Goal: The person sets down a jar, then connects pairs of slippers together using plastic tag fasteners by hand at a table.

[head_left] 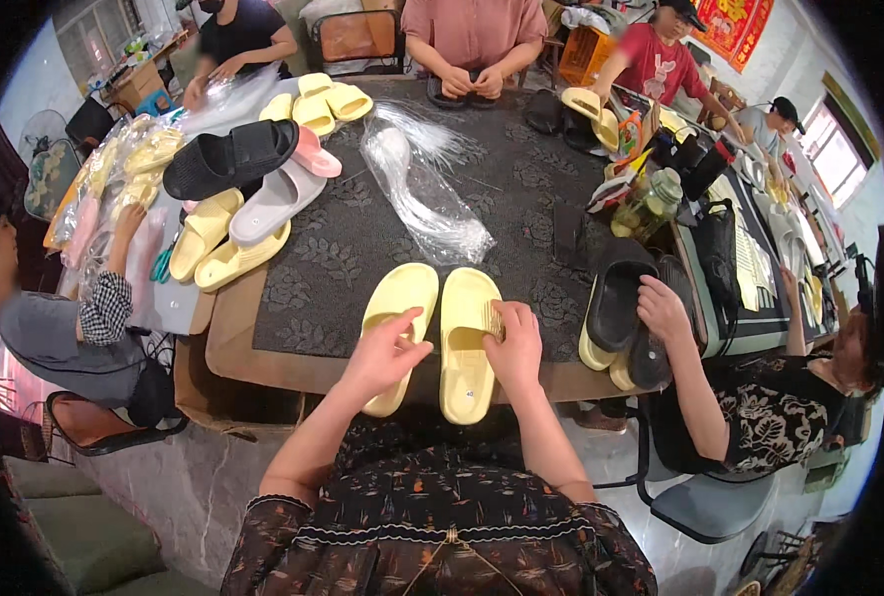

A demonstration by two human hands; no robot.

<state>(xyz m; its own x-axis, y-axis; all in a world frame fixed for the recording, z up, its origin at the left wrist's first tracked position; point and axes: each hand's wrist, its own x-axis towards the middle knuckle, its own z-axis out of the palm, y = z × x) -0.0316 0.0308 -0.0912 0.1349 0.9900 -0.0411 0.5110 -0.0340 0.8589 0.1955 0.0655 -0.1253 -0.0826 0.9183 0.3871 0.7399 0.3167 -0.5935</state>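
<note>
A pair of pale yellow slide slippers lies side by side at the table's near edge, toes pointing away from me. My left hand [387, 353] rests over the strap of the left slipper [405, 290], fingers and thumb apart. At the right slipper [467, 372], my right hand [515, 348] has its fingers on the strap's outer side and its thumb by the opening, closed on that edge. Just beyond the pair, a bundle of clear plastic bags [422, 189] lies on the dark patterned table cover [313, 268].
Yellow, grey, pink and black slippers [233, 164] are piled at the left, near bagged pairs [144, 159]. Black and yellow slippers [621, 298] lie at the right beside a co-worker's hand [663, 308]. A glass jar [651, 204] stands behind them. Other people work around the table.
</note>
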